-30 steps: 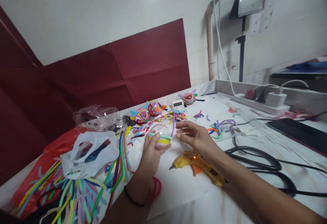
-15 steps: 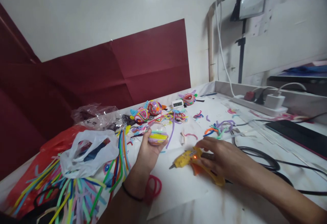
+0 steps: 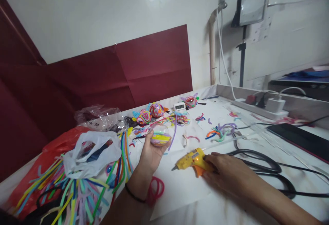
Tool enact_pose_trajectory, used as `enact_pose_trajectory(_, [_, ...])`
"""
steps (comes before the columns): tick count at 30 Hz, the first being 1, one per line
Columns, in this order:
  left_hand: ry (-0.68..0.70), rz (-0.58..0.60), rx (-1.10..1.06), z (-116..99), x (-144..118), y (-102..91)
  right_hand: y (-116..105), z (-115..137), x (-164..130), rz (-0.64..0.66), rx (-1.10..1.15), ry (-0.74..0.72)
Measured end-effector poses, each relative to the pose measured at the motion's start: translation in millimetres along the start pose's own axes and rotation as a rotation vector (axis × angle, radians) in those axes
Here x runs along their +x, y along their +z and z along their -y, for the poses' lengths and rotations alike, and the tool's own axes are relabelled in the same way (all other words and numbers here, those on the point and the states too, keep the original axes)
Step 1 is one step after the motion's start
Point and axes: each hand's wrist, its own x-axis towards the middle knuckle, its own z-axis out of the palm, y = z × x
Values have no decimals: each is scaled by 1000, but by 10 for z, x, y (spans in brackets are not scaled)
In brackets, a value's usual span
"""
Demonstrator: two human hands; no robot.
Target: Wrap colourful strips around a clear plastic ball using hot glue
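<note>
My left hand (image 3: 150,156) is closed round a clear plastic ball (image 3: 159,136), whose lower part is covered with yellow, green and pale purple pipe-cleaner strips. My right hand (image 3: 223,170) has its fingers wrapped round the handle of a yellow hot glue gun (image 3: 191,158). The gun's metal nozzle points left, toward the space below the ball, and its orange trigger shows underneath. A purple pipe cleaner (image 3: 173,132) lies just right of the ball. By my left wrist rests a looped red pipe cleaner (image 3: 156,189).
Finished colourful balls (image 3: 157,110) stand at the back beside a small white digital timer (image 3: 179,106). Bundled pipe cleaners (image 3: 79,194) and a white plastic bag (image 3: 89,153) lie left. On the right are a coiled black cable (image 3: 267,165), a phone (image 3: 299,139) and a power strip (image 3: 259,108).
My right hand has slid down and back along the glue gun and now wraps its handle, where before its fingers lay over the top. My left hand still holds the ball, barely moved.
</note>
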Motion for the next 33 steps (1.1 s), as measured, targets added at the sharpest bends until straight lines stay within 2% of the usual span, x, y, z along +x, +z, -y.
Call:
enact_pose_trajectory(5, [-5,-26,2,4,-2,4,50,-3,10,-4,23,-11])
enact_pose_trajectory(11, [-3,-74,-3,18,16,-19,123,-88,1,-22,224,-32])
enact_pose_trajectory(15, [-8,-119,-19,6,2,9,60,-153,-13,-63,322,-25])
enact_pose_trajectory(21, [-28,-119,-42,-3,-2,7,-182,-160,-123,-193,551,-35])
enact_pose_trajectory(27, [-43,-95,-30,10,-8,-3,-300,-167,-200,-323,693,73])
enact_pose_trajectory(31, [-13,-19,19,25,-10,-22,-312,-157,-219,-418,748,62])
enact_pose_trajectory(33, [4,45,46,34,-7,-42,-314,-119,-230,-523,748,19])
